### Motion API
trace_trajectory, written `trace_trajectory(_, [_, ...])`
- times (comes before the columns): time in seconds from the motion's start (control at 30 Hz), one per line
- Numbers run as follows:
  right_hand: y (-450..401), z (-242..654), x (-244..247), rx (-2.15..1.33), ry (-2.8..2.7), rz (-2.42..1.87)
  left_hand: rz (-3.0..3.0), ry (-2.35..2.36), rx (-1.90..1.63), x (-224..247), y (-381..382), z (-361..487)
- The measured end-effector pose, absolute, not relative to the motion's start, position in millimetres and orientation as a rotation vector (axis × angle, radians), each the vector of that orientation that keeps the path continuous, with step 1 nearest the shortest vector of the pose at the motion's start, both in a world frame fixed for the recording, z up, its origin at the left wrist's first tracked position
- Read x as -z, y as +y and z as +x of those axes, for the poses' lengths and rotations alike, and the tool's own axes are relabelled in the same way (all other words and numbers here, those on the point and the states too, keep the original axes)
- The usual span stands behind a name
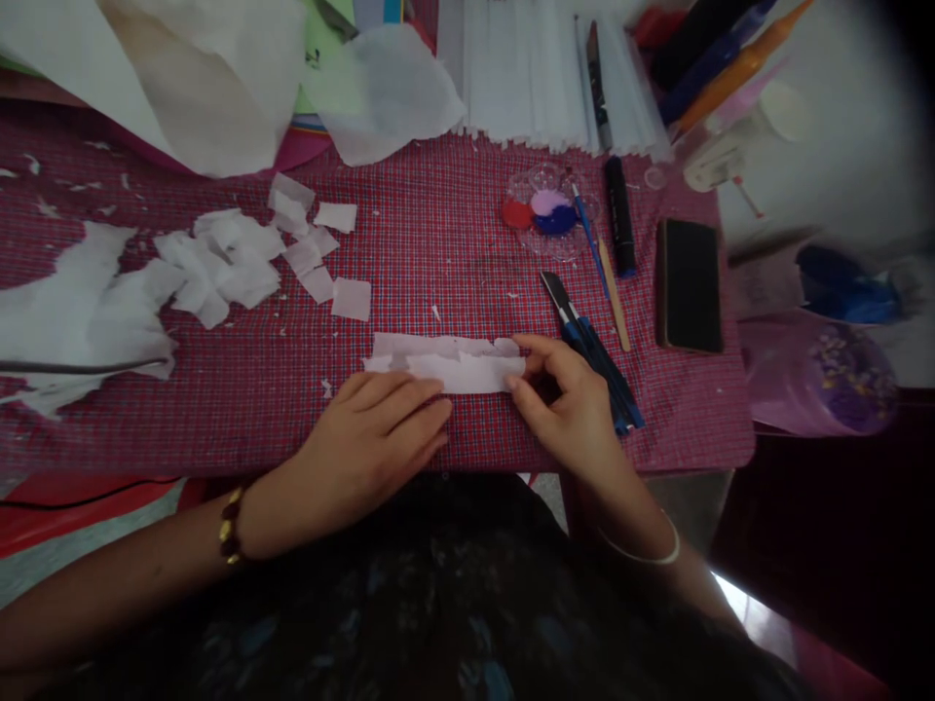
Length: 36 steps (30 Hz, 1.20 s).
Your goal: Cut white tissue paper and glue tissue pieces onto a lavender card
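A folded strip of white paper with ragged upper layers lies crosswise near the table's front edge. Over its left end rests my left hand, palm down, fingers stretched out and flat. My right hand pinches the strip's right end between thumb and index finger. Just right of that hand lie a cutter knife and a pair of blue-handled scissors, partly covered by the hand. Small cut paper squares are scattered to the upper left, with a pile of them beyond.
A red checked cloth covers the table. A clear palette holds red, pink and blue paint. Beside it are a paintbrush, wooden stick, black marker and phone. Torn paper lies left.
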State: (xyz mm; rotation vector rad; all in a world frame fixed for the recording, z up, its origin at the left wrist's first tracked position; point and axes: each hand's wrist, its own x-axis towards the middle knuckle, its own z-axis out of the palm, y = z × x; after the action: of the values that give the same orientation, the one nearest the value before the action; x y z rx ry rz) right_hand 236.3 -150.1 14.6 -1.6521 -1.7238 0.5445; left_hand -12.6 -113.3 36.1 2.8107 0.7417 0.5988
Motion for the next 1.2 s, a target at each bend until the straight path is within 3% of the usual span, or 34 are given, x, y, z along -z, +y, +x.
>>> trace_trajectory(0.3, [-151.1, 238.0, -15.9, -0.597, -1.678, -1.583, 2.241, 1.267, -0.707, -39.1, -80.8, -35.6])
trace_trajectory(0.53, [-151.9, 238.2, -18.8, -0.658, -1.834, -1.345, 2.213, 1.112, -0.461, -41.0, -81.5, -53.4])
trace_trajectory(0.83, [-166.4, 242.7, -20.2, -0.666, -2.071, -1.218, 2.285, 1.152, -0.413, -35.2, -97.0, -49.0])
trace_trajectory(0.93, [-171.9, 242.6, -20.4, -0.632, -2.046, -1.232, 2.294, 1.182, -0.508, -42.7, -107.4, -47.8])
trace_trajectory(1.07, [-175.2, 237.8, -23.1, -0.630, -1.905, -1.250, 2.109, 1.264, -0.887, -68.4, -136.0, -44.2])
trace_trajectory(1.2, [-177.6, 225.5, -25.1, -0.696, -1.813, -1.226, 1.533, 0.709, -0.311, -62.4, -165.1, -33.5])
